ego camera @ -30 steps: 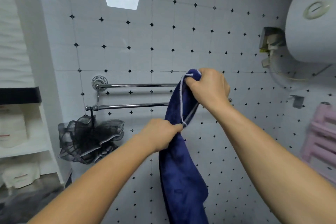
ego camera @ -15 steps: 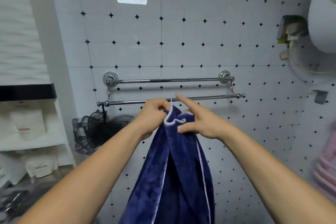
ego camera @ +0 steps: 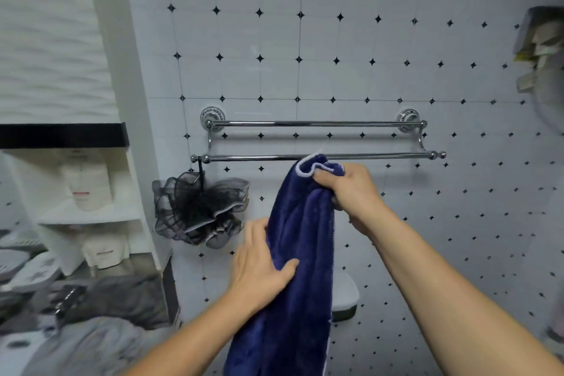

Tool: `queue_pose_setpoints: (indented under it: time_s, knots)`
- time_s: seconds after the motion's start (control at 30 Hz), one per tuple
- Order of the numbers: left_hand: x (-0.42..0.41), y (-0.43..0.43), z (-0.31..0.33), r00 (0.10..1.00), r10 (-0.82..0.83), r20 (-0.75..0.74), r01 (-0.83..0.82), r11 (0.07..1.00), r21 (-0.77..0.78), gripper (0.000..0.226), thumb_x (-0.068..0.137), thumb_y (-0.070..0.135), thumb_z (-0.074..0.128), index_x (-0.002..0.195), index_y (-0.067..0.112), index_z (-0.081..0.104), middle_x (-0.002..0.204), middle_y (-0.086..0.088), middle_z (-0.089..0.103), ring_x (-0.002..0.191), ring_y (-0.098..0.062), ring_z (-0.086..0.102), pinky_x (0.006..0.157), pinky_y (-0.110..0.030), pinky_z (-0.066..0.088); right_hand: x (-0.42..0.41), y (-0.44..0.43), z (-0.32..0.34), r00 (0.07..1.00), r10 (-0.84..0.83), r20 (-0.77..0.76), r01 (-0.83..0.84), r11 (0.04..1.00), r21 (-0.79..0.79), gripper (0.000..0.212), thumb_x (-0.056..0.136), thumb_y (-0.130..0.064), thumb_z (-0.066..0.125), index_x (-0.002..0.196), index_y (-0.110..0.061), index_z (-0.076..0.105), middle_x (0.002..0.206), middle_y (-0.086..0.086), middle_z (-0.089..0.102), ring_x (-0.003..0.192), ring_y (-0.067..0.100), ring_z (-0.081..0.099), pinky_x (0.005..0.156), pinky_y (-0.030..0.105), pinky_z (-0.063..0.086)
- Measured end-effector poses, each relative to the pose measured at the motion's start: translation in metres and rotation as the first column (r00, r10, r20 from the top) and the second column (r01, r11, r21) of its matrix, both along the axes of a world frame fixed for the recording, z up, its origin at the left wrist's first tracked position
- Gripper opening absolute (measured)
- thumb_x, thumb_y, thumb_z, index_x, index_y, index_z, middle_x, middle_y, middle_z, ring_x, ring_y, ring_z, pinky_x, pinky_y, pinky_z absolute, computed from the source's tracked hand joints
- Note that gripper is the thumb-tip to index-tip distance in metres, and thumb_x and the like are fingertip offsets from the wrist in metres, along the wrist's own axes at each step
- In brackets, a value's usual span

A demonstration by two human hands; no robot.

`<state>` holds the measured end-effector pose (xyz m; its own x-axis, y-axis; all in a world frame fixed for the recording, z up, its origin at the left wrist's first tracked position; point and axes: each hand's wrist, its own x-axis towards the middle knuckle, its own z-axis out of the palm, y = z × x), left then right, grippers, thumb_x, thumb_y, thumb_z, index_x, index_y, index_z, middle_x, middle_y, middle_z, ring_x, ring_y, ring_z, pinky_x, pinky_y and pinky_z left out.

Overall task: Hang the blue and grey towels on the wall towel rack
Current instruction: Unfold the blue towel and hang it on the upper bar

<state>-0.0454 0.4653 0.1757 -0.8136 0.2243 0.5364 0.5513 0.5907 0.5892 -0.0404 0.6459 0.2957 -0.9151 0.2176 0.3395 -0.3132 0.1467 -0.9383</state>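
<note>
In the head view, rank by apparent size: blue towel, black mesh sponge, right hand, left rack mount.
1. blue towel, though it is nearest the camera
2. black mesh sponge
3. right hand, again magnified by nearness, so its place against the sponge is unsure
4. left rack mount

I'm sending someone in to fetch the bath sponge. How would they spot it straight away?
On the tiled wall is a chrome double towel rack. From the left end of its lower bar hangs the mesh bath pouf on a short black loop. It is the only frilly black and grey netted ball there, left of the blue towel.
</note>
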Motion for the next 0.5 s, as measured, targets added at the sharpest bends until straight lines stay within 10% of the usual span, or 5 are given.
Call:
queue_pose_setpoints:
  time_s: [0.27, 0.5]
  knots:
    - [-0.025, -0.043, -0.057, 0.899, 0.180, 0.399, -0.198, 0.980, 0.004, 0.040, 0.065, 0.007, 0.056, 0.098, 0.028, 0.048, 0.088, 0.001, 0.065, 0.081, -0.029, 0.062, 0.070, -0.039, 0.051, 0.010, 0.014, 0.025, 0.998, -0.031, -0.063, 0.027, 0.998, -0.061, 0.027, 0.089, -0.009, 0.065, 0.065, -0.016, 0.055, 0.040, -0.015, 0.050, 0.032, 0.000, 0.041, 0.035, 0.012, 0.032]
    - [-0.057, -0.083, -0.032, 0.820, -0.180, 0.543, -0.280, 0.701, 0.656, 0.026, 0.081, 0.000, 0.070, 0.106, 0.008, 0.066, 0.101, -0.016, 0.073, 0.092, -0.032, 0.068, 0.084, -0.042, 0.054, 0.013, 0.058, 0.019, 0.986, -0.167, -0.026, 0.166, 0.985, -0.043, 0.024, 0.090, -0.010, 0.064, 0.067, -0.016, 0.057, 0.043, -0.015, 0.052, 0.033, 0.000, 0.042, 0.035, 0.013, 0.032]
